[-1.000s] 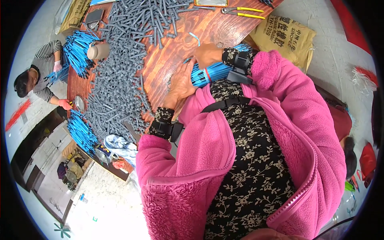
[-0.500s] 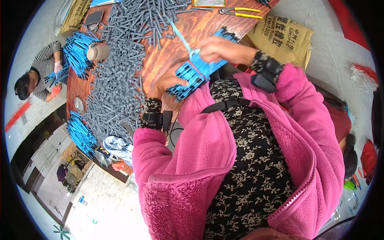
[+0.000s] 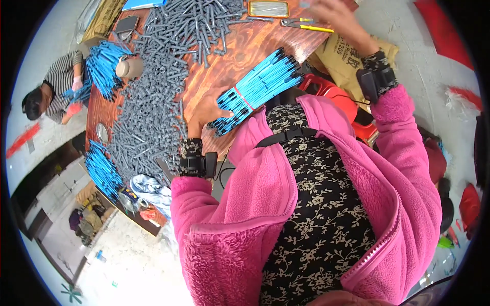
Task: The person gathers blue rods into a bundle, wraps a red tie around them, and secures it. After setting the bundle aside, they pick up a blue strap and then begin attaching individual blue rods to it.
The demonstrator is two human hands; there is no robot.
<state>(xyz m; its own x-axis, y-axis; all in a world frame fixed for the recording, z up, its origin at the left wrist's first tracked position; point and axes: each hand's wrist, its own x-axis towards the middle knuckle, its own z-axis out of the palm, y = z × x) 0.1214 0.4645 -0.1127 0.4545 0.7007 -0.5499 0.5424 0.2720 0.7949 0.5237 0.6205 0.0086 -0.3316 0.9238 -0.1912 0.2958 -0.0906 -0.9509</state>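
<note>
A bundle of thin blue sticks with black ends (image 3: 263, 84) lies slantwise at the table edge by my lap. A red band goes round its left part. My left hand (image 3: 208, 113) holds the bundle's left end, thumb over the sticks. My right hand (image 3: 339, 21) is raised at the far right, away from the bundle and above the yellow-handled pliers (image 3: 306, 25). Its fingers are smeared by motion. A small pale blue bit (image 3: 304, 4) shows by the fingertips; whether they hold it is unclear.
Grey plastic plugs (image 3: 148, 109) cover the left of the wooden table (image 3: 240, 43). Further blue bundles (image 3: 104, 66) stand there near a beige cup (image 3: 128, 67). A tray of thin pins (image 3: 268, 8) sits at the back. Across the table, a person (image 3: 56, 84) handles blue sticks.
My right hand has left the bundle and swung up to the far right. The pale blue strip across the bundle is off it. My left hand has stayed on the bundle's left end.
</note>
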